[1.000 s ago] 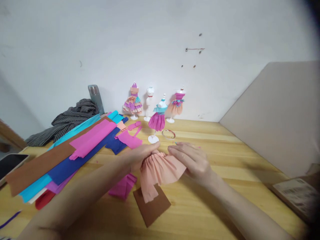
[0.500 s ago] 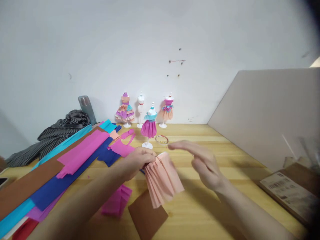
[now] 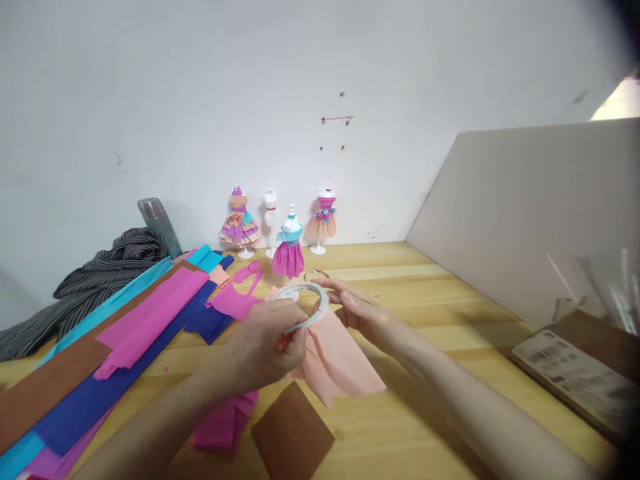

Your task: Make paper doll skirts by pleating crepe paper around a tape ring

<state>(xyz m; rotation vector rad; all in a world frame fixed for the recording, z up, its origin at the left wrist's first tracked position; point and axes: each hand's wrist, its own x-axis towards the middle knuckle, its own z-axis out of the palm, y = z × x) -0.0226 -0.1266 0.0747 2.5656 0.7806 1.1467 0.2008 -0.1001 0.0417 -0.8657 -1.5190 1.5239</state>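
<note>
The left hand (image 3: 280,337) was closed on the near left side of the tape roll (image 3: 323,308), its fingers curled around the rim. The right hand (image 3: 361,310) was partly closed at the roll's right side, fingers bent near the upper edge of the pleated peach paper (image 3: 343,360); whether it pinched the paper could not be told. The peach paper was raised over the middle of the worktop (image 3: 425,320) — gathered at the top, flared toward the front edge.

The brown square (image 3: 293,432) lay below the hands, toward the front edge, one corner pointing at the paper. The magenta piece (image 3: 227,423) lay to its left, partly behind the left forearm. Coloured strips (image 3: 150,320) ran from the back edge toward the front left corner. Three dress forms (image 3: 239,223) stood along the back edge; the magenta-skirted form (image 3: 289,257) stood forward of them — just behind the tape roll. The labelled cardboard (image 3: 565,367) lay at the right edge.
</note>
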